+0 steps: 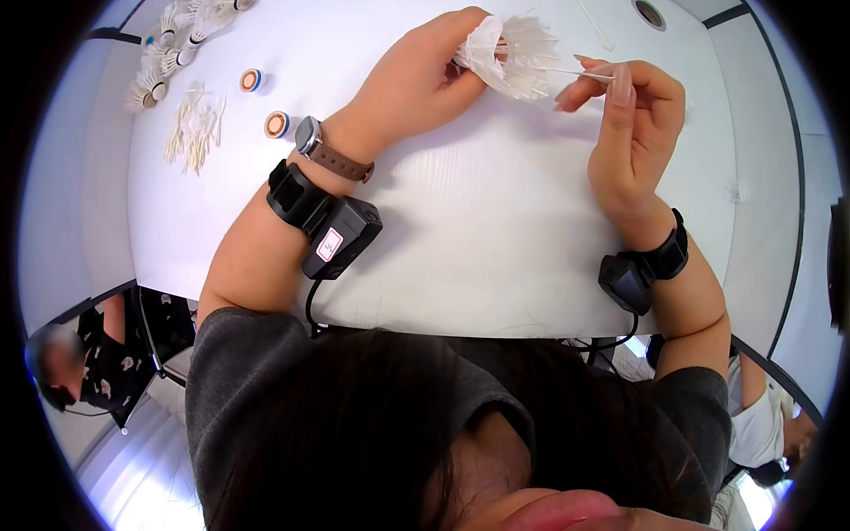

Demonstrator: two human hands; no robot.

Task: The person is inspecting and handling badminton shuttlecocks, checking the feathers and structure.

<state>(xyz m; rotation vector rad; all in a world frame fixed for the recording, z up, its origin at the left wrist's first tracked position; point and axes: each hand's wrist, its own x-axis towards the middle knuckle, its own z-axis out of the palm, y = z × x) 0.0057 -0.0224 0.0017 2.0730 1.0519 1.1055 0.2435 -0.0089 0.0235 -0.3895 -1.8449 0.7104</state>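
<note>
At the top middle, my left hand [431, 80] is wrapped round the base end of a white feather shuttlecock [522, 55], whose open skirt faces right. My right hand [639, 119], to the right of it, pinches a thin white stick [575, 73] between thumb and finger. The stick's far end reaches into the skirt of the shuttlecock. What the stick touches inside is too small to tell.
Several shuttlecocks [177, 58] lie at the table's top left, with a pile of white sticks [190, 128] below them. Two small round pieces [251, 80] stand nearby. Another stick [595, 24] and a round hole [650, 13] are at the top right. Other people sit beyond both sides.
</note>
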